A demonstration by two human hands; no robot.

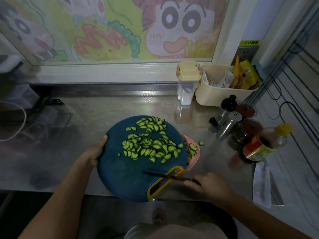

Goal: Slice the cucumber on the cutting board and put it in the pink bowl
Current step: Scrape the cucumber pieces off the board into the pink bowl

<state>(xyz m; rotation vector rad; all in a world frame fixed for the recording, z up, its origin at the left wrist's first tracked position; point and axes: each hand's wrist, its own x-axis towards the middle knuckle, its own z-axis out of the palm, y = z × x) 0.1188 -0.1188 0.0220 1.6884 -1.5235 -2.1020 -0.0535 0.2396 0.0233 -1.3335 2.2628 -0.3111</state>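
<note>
left hand [94, 153] grips the tilted cutting board [124, 173] edge so cucumber slices [148, 147] slide toward the pink bowl [193, 161] under its right rim, right hand [209, 186] holds knife [165, 175] ready to scrape.

Left hand [93, 153] tilts cutting board [127, 171]; slices [150, 147] reach pink bowl [194, 159].
</note>
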